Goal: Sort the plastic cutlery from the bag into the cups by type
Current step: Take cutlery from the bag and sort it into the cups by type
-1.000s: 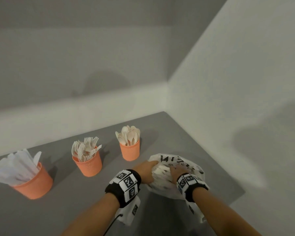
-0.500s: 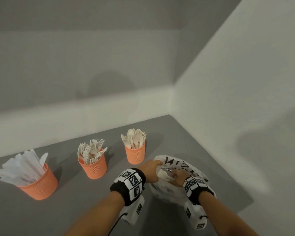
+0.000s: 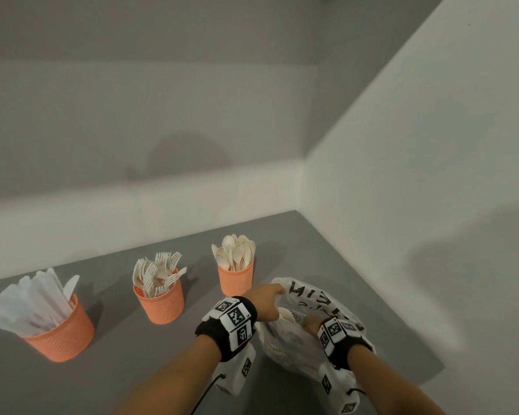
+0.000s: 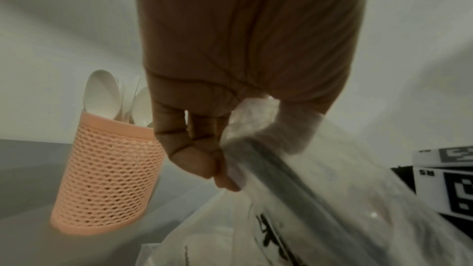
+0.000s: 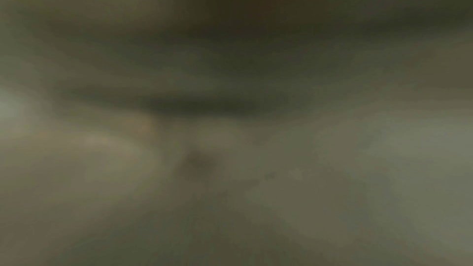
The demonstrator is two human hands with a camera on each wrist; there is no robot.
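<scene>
A white plastic bag (image 3: 327, 298) with black lettering lies on the grey table (image 3: 132, 369) near the right wall. My left hand (image 3: 268, 301) grips the bag's rim and holds it up; in the left wrist view the curled fingers (image 4: 199, 149) pinch the plastic of the bag (image 4: 320, 189). My right hand (image 3: 310, 323) reaches down inside the bag, its fingers hidden by the plastic. The right wrist view is dark and blurred. Three orange mesh cups stand in a row: knives (image 3: 60, 333) at left, forks (image 3: 162, 301) in the middle, spoons (image 3: 236, 278) beside the bag.
The table sits in a corner, with a white ledge behind the cups and a white wall close on the right. The spoon cup (image 4: 107, 169) stands just left of my left hand. Bare grey table lies in front of the cups.
My left hand has lifted the bag's rim higher and opened the mouth wider. My right hand has gone deeper into the bag. The cups have not moved.
</scene>
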